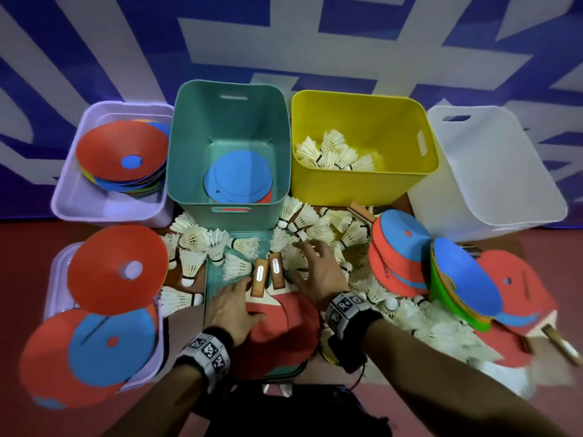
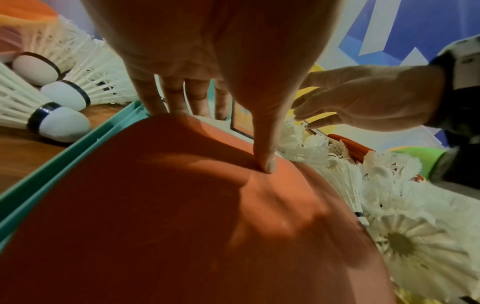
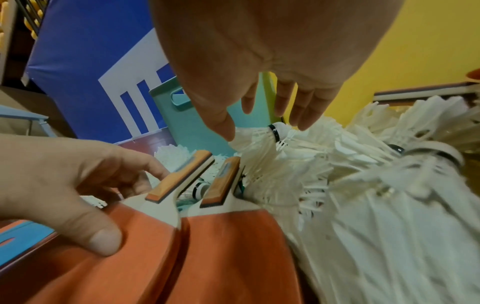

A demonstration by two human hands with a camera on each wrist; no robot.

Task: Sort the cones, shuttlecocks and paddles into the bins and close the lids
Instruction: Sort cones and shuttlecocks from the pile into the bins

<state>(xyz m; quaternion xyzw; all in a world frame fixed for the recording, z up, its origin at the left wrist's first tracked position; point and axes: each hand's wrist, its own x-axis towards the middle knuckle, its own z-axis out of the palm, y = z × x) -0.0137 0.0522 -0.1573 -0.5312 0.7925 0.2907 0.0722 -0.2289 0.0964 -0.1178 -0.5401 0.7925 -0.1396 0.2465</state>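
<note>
Left hand (image 2: 207, 51) presses its thumb on a red paddle (image 2: 182, 216), shuttlecocks (image 2: 59, 96) beside

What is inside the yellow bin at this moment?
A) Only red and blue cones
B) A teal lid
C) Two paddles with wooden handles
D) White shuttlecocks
D: the head view shows a small pile of white shuttlecocks on the floor of the yellow bin, with no cone, paddle or lid among them.
</note>
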